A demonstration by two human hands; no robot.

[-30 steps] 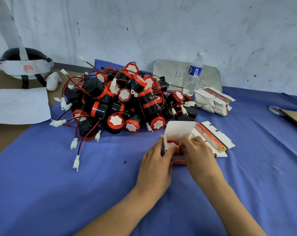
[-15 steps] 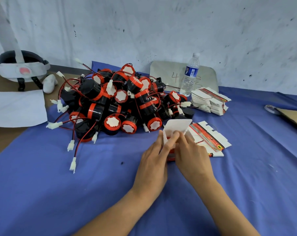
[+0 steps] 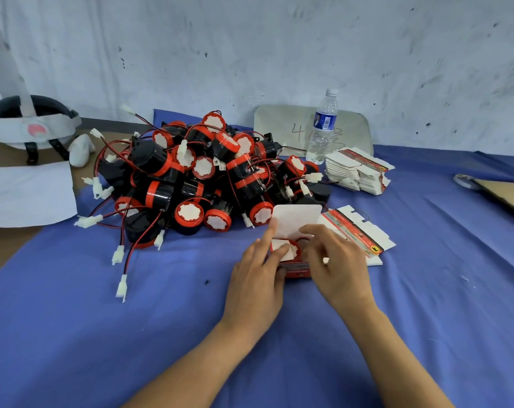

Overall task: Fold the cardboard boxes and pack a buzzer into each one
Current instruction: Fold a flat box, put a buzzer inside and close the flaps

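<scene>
A small red cardboard box [image 3: 298, 272] stands on the blue cloth just in front of the buzzer pile [image 3: 196, 178]. Its white lid flap [image 3: 297, 217] points up. Inside it sits a buzzer [image 3: 299, 248], of which only the red rim shows. My left hand [image 3: 258, 278] holds the box's left side, with its index finger up along the lid and other fingers pressing a small white side flap onto the buzzer. On the box's right side, my right hand [image 3: 338, 266] grips with curled fingers.
Flat unfolded boxes [image 3: 358, 231] lie just right of my hands, and a stack of them [image 3: 355, 172] sits behind. Farther back are a water bottle [image 3: 323, 128], a grey board [image 3: 282, 125], a headset [image 3: 29, 125], white paper [image 3: 26, 192], and cardboard [image 3: 503, 192] at the right edge.
My left fingers have come down from the lid's base and now press a side flap over the buzzer. My right hand has slid to the box's right side. The lid stays upright.
</scene>
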